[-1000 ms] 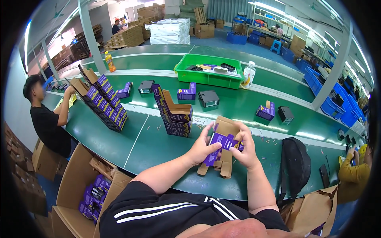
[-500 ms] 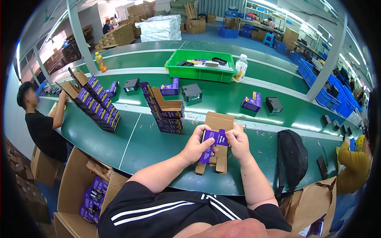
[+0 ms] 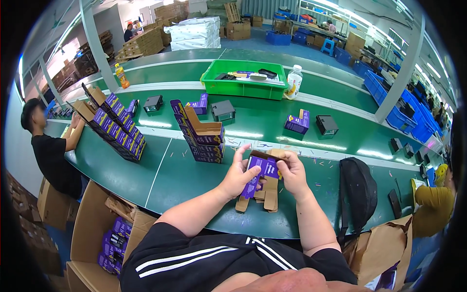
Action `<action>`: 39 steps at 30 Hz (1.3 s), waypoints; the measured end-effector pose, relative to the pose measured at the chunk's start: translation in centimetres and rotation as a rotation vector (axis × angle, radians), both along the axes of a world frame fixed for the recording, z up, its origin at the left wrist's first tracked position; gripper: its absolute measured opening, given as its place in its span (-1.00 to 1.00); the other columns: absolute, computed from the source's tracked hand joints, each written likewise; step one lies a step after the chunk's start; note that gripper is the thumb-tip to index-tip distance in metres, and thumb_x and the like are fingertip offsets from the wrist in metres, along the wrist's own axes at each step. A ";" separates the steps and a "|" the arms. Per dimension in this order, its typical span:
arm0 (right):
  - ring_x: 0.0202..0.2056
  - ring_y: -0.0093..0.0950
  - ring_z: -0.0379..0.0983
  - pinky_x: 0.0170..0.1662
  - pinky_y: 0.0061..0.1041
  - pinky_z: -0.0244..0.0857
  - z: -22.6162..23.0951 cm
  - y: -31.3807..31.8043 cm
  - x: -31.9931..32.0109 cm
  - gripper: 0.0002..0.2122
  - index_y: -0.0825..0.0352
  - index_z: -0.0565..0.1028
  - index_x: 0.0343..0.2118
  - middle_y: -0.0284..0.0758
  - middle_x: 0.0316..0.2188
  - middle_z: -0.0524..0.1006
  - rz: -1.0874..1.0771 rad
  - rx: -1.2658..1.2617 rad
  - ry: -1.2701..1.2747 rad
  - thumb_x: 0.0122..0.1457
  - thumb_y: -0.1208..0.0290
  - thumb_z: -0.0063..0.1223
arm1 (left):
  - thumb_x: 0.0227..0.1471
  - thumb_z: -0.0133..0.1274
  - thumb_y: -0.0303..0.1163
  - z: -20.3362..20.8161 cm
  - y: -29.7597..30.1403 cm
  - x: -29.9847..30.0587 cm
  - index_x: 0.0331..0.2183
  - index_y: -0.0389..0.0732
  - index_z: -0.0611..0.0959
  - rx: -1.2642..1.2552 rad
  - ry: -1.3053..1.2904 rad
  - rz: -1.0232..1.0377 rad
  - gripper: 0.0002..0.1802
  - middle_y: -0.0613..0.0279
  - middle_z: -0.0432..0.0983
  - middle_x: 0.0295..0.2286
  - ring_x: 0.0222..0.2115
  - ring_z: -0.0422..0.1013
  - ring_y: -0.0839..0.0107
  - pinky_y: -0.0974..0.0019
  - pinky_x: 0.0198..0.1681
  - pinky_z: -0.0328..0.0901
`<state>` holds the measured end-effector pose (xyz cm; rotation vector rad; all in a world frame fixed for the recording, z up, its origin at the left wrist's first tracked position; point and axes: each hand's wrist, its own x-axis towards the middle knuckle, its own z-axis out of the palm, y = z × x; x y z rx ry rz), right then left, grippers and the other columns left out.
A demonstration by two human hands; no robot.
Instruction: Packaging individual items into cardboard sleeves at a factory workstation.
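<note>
I hold a partly folded purple cardboard box (image 3: 266, 168) between both hands, above the near green work surface. My left hand (image 3: 238, 176) grips its left side, thumb on the purple face and index finger raised off it. My right hand (image 3: 293, 174) closes round the far right corner, its fingers over the brown far flap. Open brown flaps hang from the box's near end. Left of my hands stands a stack of purple boxes (image 3: 208, 153), the topmost one open.
A taller purple box stack (image 3: 116, 127) stands farther left. Black devices (image 3: 223, 111) and purple boxes (image 3: 297, 122) lie on the belt, before a green tray (image 3: 245, 87) and bottle (image 3: 294, 80). A black bag (image 3: 357, 192) lies right; a carton (image 3: 92, 233) stands lower left. Co-workers sit at both sides.
The box's far brown flap, upright before, is now bent down under my right fingers. My left index finger has lifted. Devices and boxes on the belt have shifted left.
</note>
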<state>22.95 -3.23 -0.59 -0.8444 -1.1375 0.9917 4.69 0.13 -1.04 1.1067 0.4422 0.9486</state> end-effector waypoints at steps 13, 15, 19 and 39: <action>-0.28 -0.58 0.40 -0.16 -0.64 0.28 1.0 -0.4 2.8 -0.77 0.43 0.50 -0.13 -0.31 -0.22 0.52 0.185 -0.339 -0.166 0.21 0.45 -0.04 | 0.15 -0.07 -0.47 0.1 0.0 0.0 0.26 0.03 -0.05 0.016 0.065 -0.194 -0.24 -0.06 0.37 -0.18 -0.43 0.48 0.29 0.42 -0.47 0.42; -0.29 -0.57 0.40 -0.17 -0.63 0.28 0.8 -0.3 3.0 -0.76 0.44 0.50 -0.12 -0.31 -0.22 0.52 0.218 -0.308 -0.151 0.21 0.45 -0.04 | 0.15 -0.08 -0.47 0.3 -0.1 0.0 0.25 0.02 -0.02 0.011 0.058 -0.186 -0.27 -0.05 0.37 -0.18 -0.43 0.48 0.29 0.42 -0.47 0.42; -0.30 -0.56 0.40 -0.19 -0.60 0.28 0.4 -0.1 3.1 -0.75 0.47 0.50 -0.11 -0.33 -0.23 0.54 0.321 -0.213 -0.108 0.20 0.45 -0.01 | 0.16 -0.09 -0.46 0.5 0.0 -0.1 0.22 -0.01 0.07 -0.007 0.035 -0.156 -0.35 -0.05 0.37 -0.17 -0.43 0.48 0.30 0.42 -0.46 0.42; -0.41 -0.43 0.42 -0.34 -0.54 0.30 0.9 -0.9 -0.1 -0.88 0.33 0.55 -0.39 -0.35 -0.39 0.55 -0.425 0.484 -0.955 -0.05 0.55 0.17 | 0.07 -0.02 -0.47 0.5 -0.5 -0.2 -0.05 -0.15 0.39 -0.009 0.151 0.006 -0.64 0.03 0.33 -0.06 -0.12 0.34 0.27 0.25 0.00 0.23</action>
